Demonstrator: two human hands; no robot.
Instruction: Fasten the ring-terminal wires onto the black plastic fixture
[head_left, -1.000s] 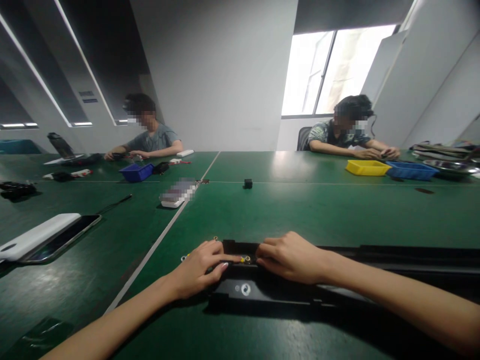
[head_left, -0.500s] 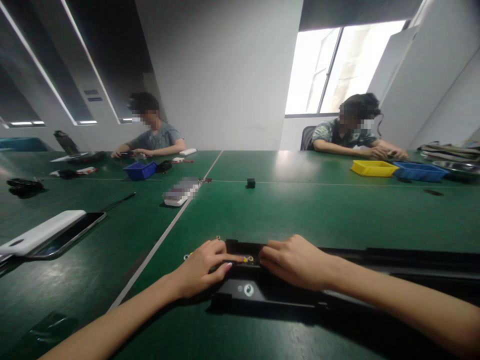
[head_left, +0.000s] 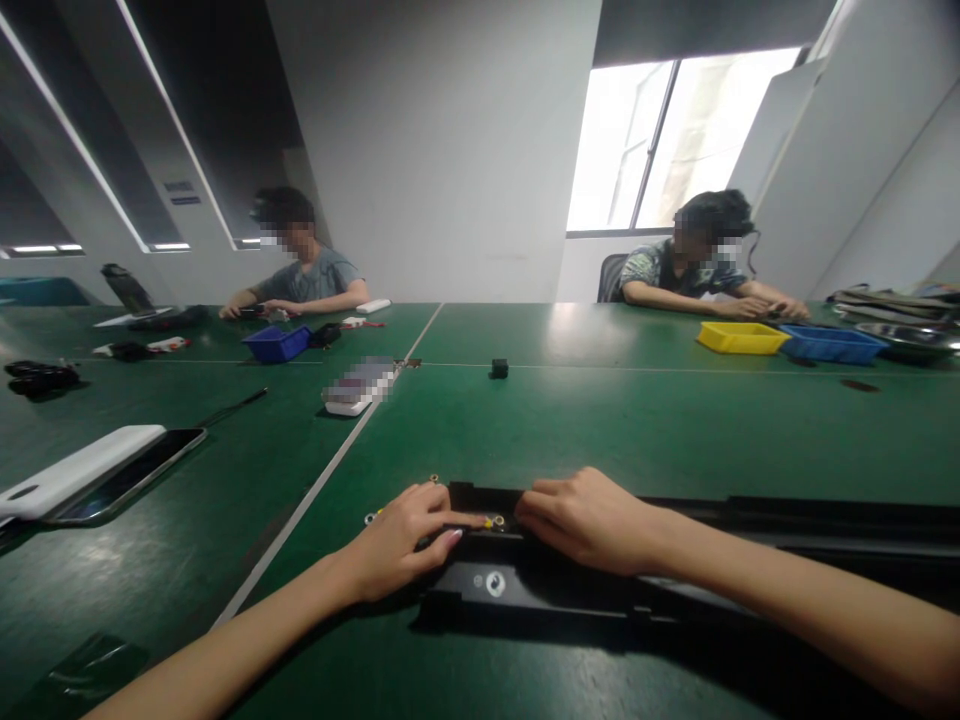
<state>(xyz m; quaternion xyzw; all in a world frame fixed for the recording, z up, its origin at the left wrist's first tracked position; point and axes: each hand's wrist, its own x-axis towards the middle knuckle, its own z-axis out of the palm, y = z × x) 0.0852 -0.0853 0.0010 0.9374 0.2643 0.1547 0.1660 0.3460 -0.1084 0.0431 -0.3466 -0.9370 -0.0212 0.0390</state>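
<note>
A long black metal channel (head_left: 555,595) lies across the table in front of me, running off to the right. My left hand (head_left: 401,530) is at its left end, the index finger stretched along the inside to a yellow-sleeved ring terminal (head_left: 498,522). The thumb is bent in below that finger, around a wire that is mostly hidden. Two more ring terminals stick out by this hand, one at its left (head_left: 370,519) and one above it (head_left: 433,479). Inside the channel, my right hand (head_left: 585,520) has its fingers curled together; what they pinch is hidden.
On the green table (head_left: 450,430) stand a small black block (head_left: 499,368), a white device (head_left: 349,408), a phone (head_left: 139,475) and a white power bank (head_left: 82,465). Farther off are blue (head_left: 277,345) and yellow (head_left: 742,338) bins. Two people sit across, hands at small parts.
The view has shifted very slightly. Both hands keep their places on the channel, with no clear change in their grip.
</note>
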